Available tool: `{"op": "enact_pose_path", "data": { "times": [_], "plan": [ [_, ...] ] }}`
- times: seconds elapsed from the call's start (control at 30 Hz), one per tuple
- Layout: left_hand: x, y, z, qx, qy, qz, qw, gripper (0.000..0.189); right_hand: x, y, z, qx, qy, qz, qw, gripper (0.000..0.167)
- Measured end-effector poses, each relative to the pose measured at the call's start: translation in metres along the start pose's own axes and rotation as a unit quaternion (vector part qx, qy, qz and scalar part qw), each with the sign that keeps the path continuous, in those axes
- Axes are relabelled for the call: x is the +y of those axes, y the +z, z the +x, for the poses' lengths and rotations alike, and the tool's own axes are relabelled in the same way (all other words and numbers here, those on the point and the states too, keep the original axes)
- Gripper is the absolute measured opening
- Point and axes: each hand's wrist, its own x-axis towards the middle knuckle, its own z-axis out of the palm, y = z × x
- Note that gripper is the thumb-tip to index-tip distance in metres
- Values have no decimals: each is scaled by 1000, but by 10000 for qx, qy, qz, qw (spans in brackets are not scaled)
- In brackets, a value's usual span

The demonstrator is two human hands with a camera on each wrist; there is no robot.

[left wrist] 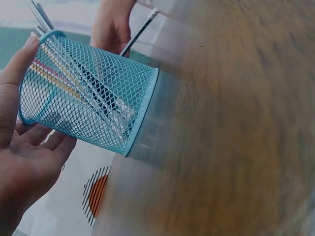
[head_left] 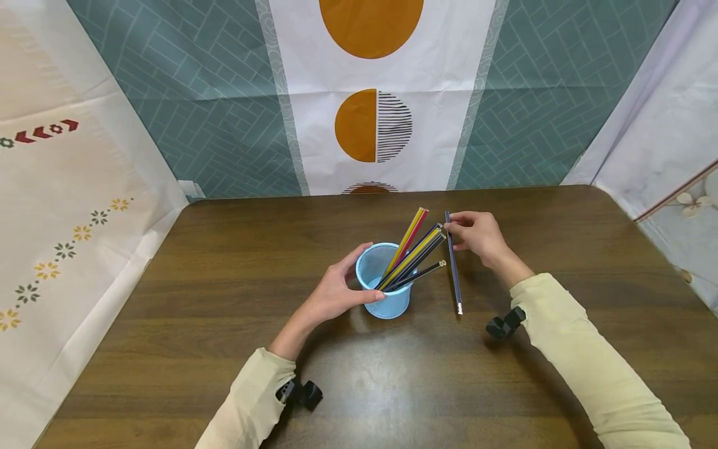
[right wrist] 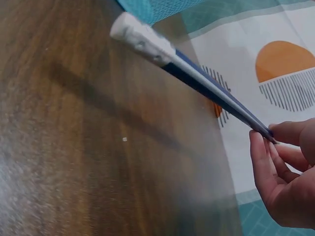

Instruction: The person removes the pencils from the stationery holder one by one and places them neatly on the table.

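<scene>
A light blue mesh pencil cup (head_left: 392, 305) stands upright on the table with several pencils (head_left: 415, 252) leaning to the right inside it, in yellow, red, blue and black. My left hand (head_left: 336, 288) grips the cup's near left side, thumb toward the front of the rim and fingers behind. To the cup's right, my right hand (head_left: 477, 236) pinches a dark blue pencil (head_left: 454, 268) close to its far end. That pencil's white eraser end points back toward me. In the right wrist view the pencil (right wrist: 211, 88) is raised off the table and casts a shadow.
The brown wooden table (head_left: 252, 262) reaches back to a patterned teal and white cloth (head_left: 235, 125). Pale cloths hang at the left and right sides. A small black camera (head_left: 505, 323) sits on each wrist over a cream sleeve (head_left: 589, 362).
</scene>
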Motion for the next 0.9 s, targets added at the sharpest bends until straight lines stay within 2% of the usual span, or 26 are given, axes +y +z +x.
{"op": "enact_pose_path", "data": {
  "times": [0.2, 0.63, 0.9],
  "plan": [
    [1, 1, 0, -17, 1, -50, 10000, 89, 9, 5, 3, -52, 222, -27, 9997, 37],
    [-1, 1, 0, -41, 69, -58, 10000, 88, 30, 12, 7, 11, 331, -311, 9990, 33],
    [-3, 0, 0, -28, 116, -56, 9999, 87, 35, 16, 6, 183, 97, -456, 9987, 29]
  ]
}}
